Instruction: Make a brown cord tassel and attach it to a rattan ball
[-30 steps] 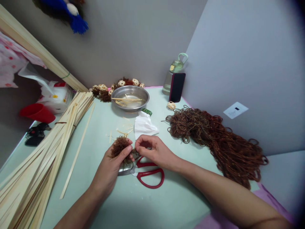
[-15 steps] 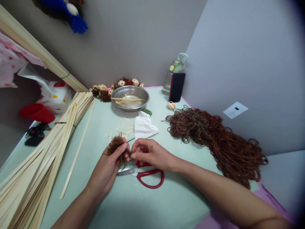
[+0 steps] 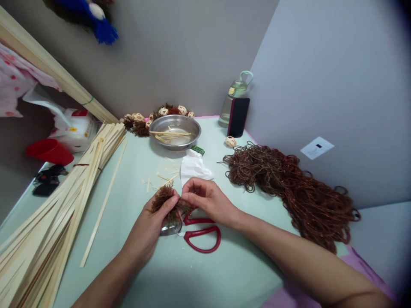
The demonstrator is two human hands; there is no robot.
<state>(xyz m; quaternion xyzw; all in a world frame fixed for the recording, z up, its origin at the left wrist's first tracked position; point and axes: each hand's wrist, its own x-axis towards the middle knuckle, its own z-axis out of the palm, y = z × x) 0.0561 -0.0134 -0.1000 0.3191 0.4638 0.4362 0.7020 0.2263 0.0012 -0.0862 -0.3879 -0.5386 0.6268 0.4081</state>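
Note:
A fuzzy brown tuft of cord (image 3: 163, 195) sits pinched in my left hand (image 3: 150, 224), thumb and fingers closed round it. My right hand (image 3: 208, 201) is closed too, its fingertips pinching the brown strands at the tuft's right side, right against my left thumb. Both hands hover just above red-handled scissors (image 3: 199, 233) lying on the pale green table (image 3: 135, 171).
A big heap of brown cord (image 3: 289, 188) lies to the right. A steel bowl (image 3: 175, 130) with bamboo slivers, finished tufted balls (image 3: 141, 122), a white tissue (image 3: 192, 167), a phone (image 3: 238, 117) and a water bottle (image 3: 233, 96) stand behind. Long bamboo strips (image 3: 61, 201) cover the left side.
Both hands shifted slightly left and down half a second ago, then came back right and up; the tuft has turned a little in my left fingers. Nothing was let go.

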